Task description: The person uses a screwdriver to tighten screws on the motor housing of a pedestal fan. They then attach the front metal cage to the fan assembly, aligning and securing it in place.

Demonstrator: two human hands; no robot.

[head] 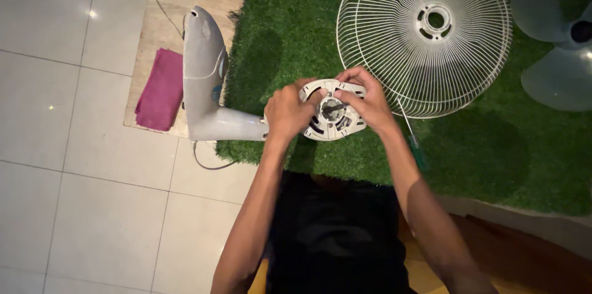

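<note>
A grey fan motor housing (333, 122) with a dark central shaft faces up at me, joined to a pale grey fan body and stand (206, 81) that lies across the edge of a green artificial grass mat (481, 158). My left hand (287, 112) grips the housing's left rim. My right hand (365, 100) grips its upper right rim, with the fingertips over the front face. Both hands are closed on the housing.
A white wire fan guard (425, 35) lies flat on the mat just beyond my hands. Translucent fan blades (555, 41) rest at the far right. A green-handled screwdriver (414, 140) lies by my right wrist. A magenta cloth (160, 90) sits on a beige mat at left.
</note>
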